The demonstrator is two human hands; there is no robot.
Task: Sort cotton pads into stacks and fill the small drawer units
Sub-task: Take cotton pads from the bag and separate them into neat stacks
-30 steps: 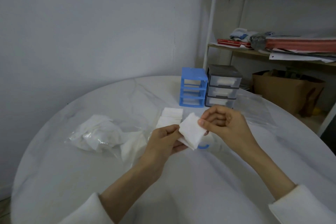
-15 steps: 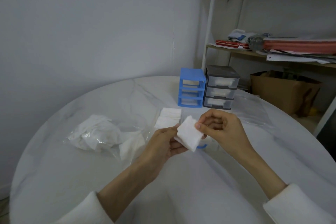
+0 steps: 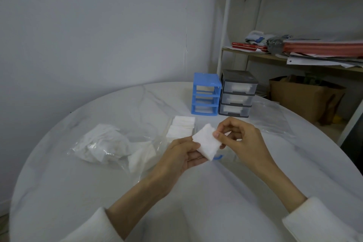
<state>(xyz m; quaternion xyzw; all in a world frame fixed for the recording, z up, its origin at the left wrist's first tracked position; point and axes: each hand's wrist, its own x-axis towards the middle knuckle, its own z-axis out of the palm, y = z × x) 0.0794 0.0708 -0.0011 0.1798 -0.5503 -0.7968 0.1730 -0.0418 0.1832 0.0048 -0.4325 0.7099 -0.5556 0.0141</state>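
A small stack of white cotton pads (image 3: 206, 144) is held above the table between both hands. My left hand (image 3: 180, 157) grips its lower left edge, and my right hand (image 3: 237, 137) pinches its right edge with thumb and forefinger. Behind it, two neat stacks of pads (image 3: 181, 126) lie on the table. A blue drawer unit (image 3: 205, 97) stands at the back with its slots showing no pads. Beside it on the right, a grey drawer unit (image 3: 237, 96) has three clear drawers holding pads.
A clear plastic bag with crumpled white pads (image 3: 104, 143) lies at the left on the round white table (image 3: 78, 192). An empty clear bag (image 3: 271, 118) lies at the right. A shelf with papers (image 3: 314, 49) and a brown bag (image 3: 306, 98) stand behind.
Both hands with the pad stack have stayed nearly in place; the stack has tilted slightly and the right thumb has shifted along its edge.
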